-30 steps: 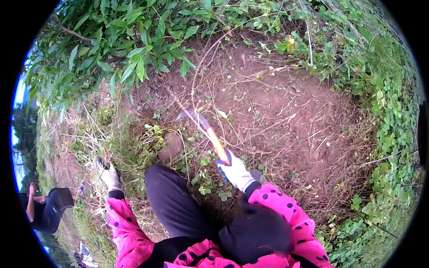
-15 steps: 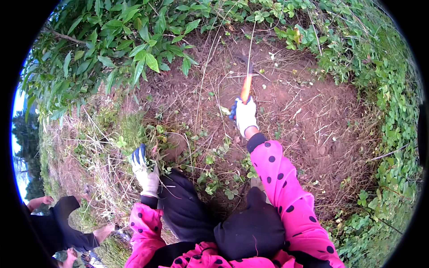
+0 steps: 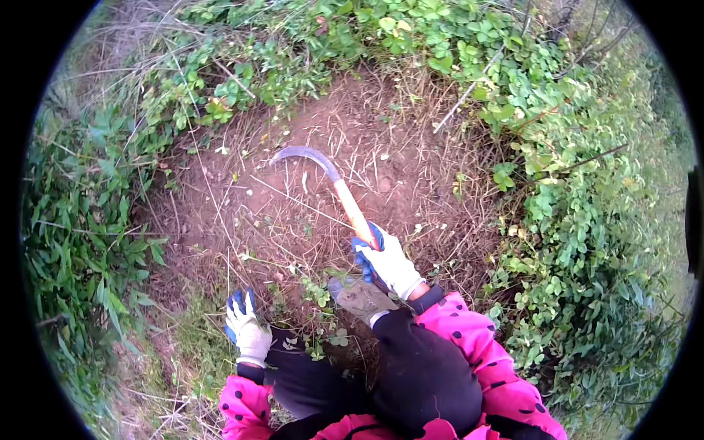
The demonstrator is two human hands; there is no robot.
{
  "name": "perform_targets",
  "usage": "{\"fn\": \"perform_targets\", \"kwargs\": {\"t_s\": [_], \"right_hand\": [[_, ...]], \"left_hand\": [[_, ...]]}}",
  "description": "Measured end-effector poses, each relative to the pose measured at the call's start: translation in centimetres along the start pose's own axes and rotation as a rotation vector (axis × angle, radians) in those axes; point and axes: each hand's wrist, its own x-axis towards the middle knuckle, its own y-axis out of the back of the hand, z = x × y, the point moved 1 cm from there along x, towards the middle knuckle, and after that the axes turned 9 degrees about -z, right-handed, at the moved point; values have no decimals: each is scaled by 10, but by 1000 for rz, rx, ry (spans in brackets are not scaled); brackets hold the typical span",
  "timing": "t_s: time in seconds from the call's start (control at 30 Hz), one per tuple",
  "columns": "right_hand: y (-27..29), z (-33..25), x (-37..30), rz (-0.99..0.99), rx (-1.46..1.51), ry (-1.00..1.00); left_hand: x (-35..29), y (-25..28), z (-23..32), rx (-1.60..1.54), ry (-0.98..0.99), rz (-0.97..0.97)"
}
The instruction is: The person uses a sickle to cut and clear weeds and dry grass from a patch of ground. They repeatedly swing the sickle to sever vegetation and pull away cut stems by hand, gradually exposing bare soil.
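Pink sleeves [image 3: 471,336]: black-dotted, coming in from the lower edge and ending in dark cuffs.
Dark trousers [image 3: 425,367]: covering both bent legs between the sleeves.
Left hand [image 3: 248,334]: wearing a white glove with blue on the fingers; lying just beside the left trouser leg, its fingers pointing forward and curling slightly. Whether it is grasping a stem cannot be told.
Shoe [image 3: 361,298]: greyish, protruding beyond the right knee, its toe pointing left.
Right hand [image 3: 389,264]: wearing a matching glove; clasping the rear end of the sickle handle just beside the shoe.
Sickle [image 3: 338,180]: extending forward and to the left from the right hand, lying well apart from the left hand. The orange-and-pale handle [image 3: 350,205] is leading to a dark blade [image 3: 315,155], which is curving left. Blade contact with the ground cannot be told.
Reddish soil [image 3: 381,183]: spreading beneath the blade, bearing scattered dry stems.
Pale stick [image 3: 469,94]: slanting at the far right edge of the soil.
Green plants [image 3: 565,242]: bordering the soil left, right and far side.
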Motion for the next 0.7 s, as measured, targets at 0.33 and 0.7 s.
{"fn": "perform_targets", "kwargs": {"t_s": [0.33,0.7], "right_hand": [[164,62,-53,675,-668,262],[154,-165,32,375,554,808]], "left_hand": [[-2,3,106,-203,-527,-193],[-30,-16,101,-378,-473,-73]]}}
